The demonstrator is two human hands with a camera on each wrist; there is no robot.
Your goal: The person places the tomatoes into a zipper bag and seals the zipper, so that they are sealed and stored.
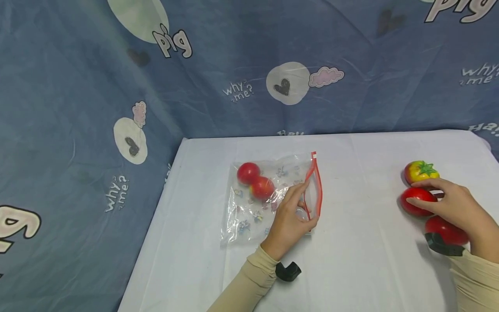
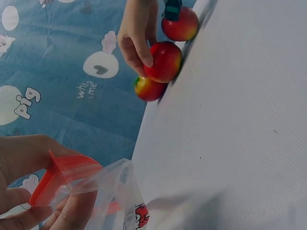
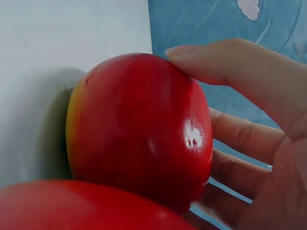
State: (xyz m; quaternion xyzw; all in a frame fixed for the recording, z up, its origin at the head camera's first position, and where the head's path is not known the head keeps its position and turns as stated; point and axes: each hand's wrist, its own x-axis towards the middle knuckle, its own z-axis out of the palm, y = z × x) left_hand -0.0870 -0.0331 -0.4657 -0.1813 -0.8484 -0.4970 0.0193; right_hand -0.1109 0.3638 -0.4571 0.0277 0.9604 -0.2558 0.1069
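Observation:
A clear zip bag (image 1: 249, 221) with a red zip strip lies on the white table. Inside it are two round red fruits (image 1: 248, 173). My left hand (image 1: 290, 216) holds the bag by its mouth, and the red strip (image 2: 67, 172) is spread apart around the fingers. At the right, my right hand (image 1: 454, 201) grips a red apple (image 1: 418, 201) with thumb and fingers about its sides. Yellow shows on one side of this apple (image 3: 139, 129) in the right wrist view. Behind it sits a yellow-and-red fruit (image 1: 422, 172) with a green leafy top.
Another red apple (image 1: 448, 229) lies nearest the right wrist, partly covered by a black wrist band (image 1: 442, 245). A black wrist piece (image 1: 288, 271) shows below the left hand. Blue printed cloth (image 1: 234, 52) hangs behind the white table (image 1: 358, 242).

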